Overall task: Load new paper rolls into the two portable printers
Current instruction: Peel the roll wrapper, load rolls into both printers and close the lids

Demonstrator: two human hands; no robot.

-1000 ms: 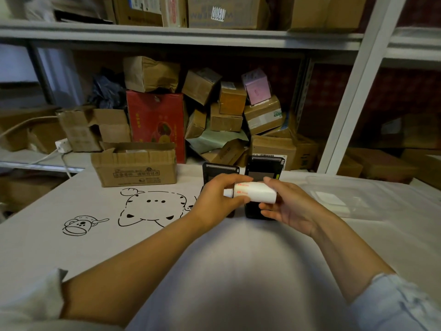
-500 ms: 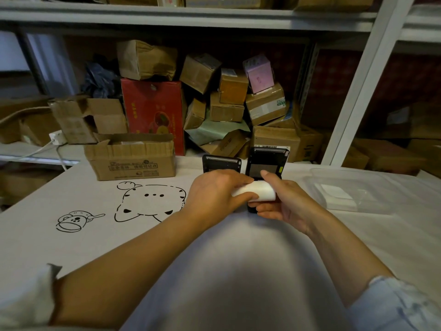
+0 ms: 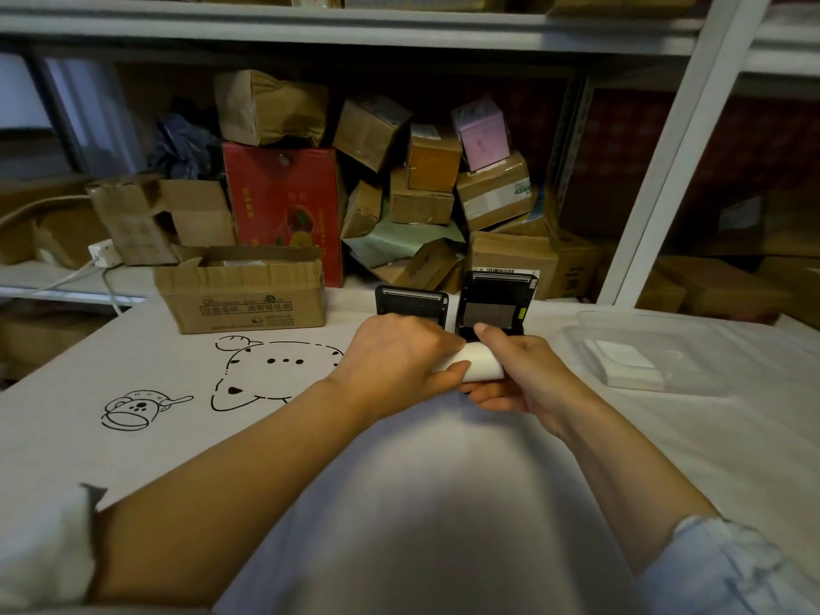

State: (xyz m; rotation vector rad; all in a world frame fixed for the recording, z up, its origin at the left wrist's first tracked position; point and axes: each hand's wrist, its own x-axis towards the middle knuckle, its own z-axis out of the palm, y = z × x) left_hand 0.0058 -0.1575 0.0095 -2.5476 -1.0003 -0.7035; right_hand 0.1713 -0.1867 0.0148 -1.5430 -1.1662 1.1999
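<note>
- One white paper roll (image 3: 477,365) lay crosswise between both hands, low over the table, just in front of the right-hand printer (image 3: 493,304).
- The left hand (image 3: 395,361) curled over the roll's left end, its fingers and thumb closed round it; the right hand (image 3: 514,377) gripped the right end, thumb on top and fingers beneath.
- Two black portable printers stood side by side near the far table edge, both with lids raised; the left-hand printer (image 3: 411,300) was partly hidden behind the left hand, and the insides of both bays could not be seen.
- The table (image 3: 133,446), covered in a pale cloth with two cartoon drawings (image 3: 266,375), lay open to the left of the hands and toward the near edge; between the arms a pale rounded shape filled the foreground.
- One open cardboard box (image 3: 242,290) sat at the far edge left of the printers; its contents could not be made out.
- One clear plastic tray (image 3: 710,344) sat to the right, well apart from the hands, holding a white folded item (image 3: 621,364).
- Behind the table edge, a shelf (image 3: 355,28) held a jumble of brown cartons, one red box (image 3: 284,210) and one pink box (image 3: 481,133); a white upright post (image 3: 665,170) rose just right of the printers.
</note>
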